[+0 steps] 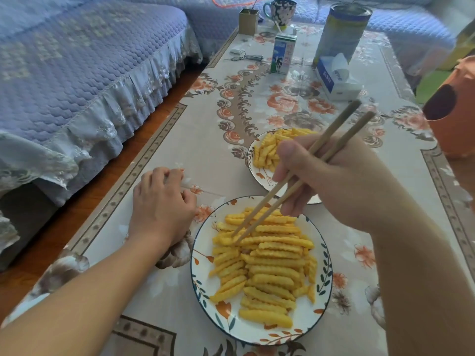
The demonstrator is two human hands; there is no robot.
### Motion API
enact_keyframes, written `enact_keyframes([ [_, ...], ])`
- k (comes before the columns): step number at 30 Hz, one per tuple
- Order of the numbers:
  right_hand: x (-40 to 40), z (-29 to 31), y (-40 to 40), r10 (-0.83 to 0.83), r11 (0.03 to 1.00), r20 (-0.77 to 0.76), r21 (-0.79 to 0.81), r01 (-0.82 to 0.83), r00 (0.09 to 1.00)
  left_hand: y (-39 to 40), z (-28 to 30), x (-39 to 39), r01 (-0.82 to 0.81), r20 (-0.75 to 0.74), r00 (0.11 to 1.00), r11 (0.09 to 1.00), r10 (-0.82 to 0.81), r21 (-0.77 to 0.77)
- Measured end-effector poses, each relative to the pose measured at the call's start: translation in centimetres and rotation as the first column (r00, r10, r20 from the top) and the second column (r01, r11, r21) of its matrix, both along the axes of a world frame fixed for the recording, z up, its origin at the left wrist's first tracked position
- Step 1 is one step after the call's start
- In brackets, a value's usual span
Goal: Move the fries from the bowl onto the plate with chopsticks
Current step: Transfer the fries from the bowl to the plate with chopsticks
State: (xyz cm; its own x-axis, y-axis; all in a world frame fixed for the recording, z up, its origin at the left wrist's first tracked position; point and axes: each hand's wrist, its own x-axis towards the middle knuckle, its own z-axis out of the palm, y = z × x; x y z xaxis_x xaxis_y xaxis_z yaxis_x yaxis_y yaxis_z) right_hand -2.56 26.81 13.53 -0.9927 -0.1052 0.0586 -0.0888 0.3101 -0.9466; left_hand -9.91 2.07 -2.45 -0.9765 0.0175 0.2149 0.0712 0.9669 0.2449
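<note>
**Chopstick tips down among the fries on the near plate**

The right hand (331, 181) has its fingers (288, 160) curled round a pair of wooden chopsticks (295, 179), gripping them about midway along their length. From the fingers the sticks slant down and toward the person's left, and their tips sit close together at the far-left part of the heap of crinkle-cut fries (267, 263), touching or just over the top pieces; whether a fry is pinched between the tips cannot be told. The fries lie below and nearer the person than the gripping fingers, spread across a white plate (203, 283) with a dark rim and leaf pattern.

Just beyond the same fingers, partly hidden by the hand, stands the bowl (253, 170), patterned alike, with more fries in it.

The left hand (162, 204) rests on the worktop (205, 155) just left of the plate, fingers loosely bent against the flowered cloth, holding nothing.

Farther off on the worktop stand a milk carton (282, 54), a tissue pack (335, 78), a tall tin (341, 34) and a mug (280, 12). A sofa (77, 73) with a blue quilted cover runs along the left.
</note>
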Motion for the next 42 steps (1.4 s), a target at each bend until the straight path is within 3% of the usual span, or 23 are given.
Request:
enact_keyframes([
  [3, -0.1, -0.4, -0.1, 0.038, 0.998, 0.0, 0.047, -0.038, 0.999, 0.0, 0.0, 0.0, -0.001, 0.002, 1.0, 1.0, 0.001, -0.001],
  [7, -0.1, 0.1, 0.5, 0.018, 1.0, -0.051, -0.016, -0.019, 0.999, 0.0, 0.1, -0.1, 0.002, 0.007, 1.0, 1.0, -0.002, -0.006],
  [12, -1.3, -0.2, 3.2, -0.321, 0.946, -0.237, -0.132, 0.297, 0.917, -0.1, 0.0, -0.1, 0.005, 0.001, 1.0, 1.0, -0.005, -0.009],
  [17, -2.7, -1.8, 4.5, -0.547, 0.837, -0.206, -0.13, 0.532, 0.811, -0.1, 0.0, -0.1, 0.005, -0.001, 1.0, 1.0, -0.005, -0.013],
  [26, -3.3, -3.7, 2.2, -0.634, 0.768, -0.18, -0.264, 0.584, 0.752, -0.1, -0.1, -0.1, -0.007, 0.007, 1.0, 1.0, 0.007, 0.007],
  [35, -3.9, -5.2, 1.3, -0.647, 0.76, -0.176, -0.223, 0.61, 0.742, -0.1, -0.1, 0.0, -0.004, 0.009, 1.0, 1.0, 0.004, 0.001],
  [42, -3.2, -2.4, 4.0, -0.646, 0.75, -0.132, -0.288, 0.595, 0.752, -0.1, 0.0, 0.0, -0.006, 0.021, 1.0, 1.0, 0.006, 0.001],
])
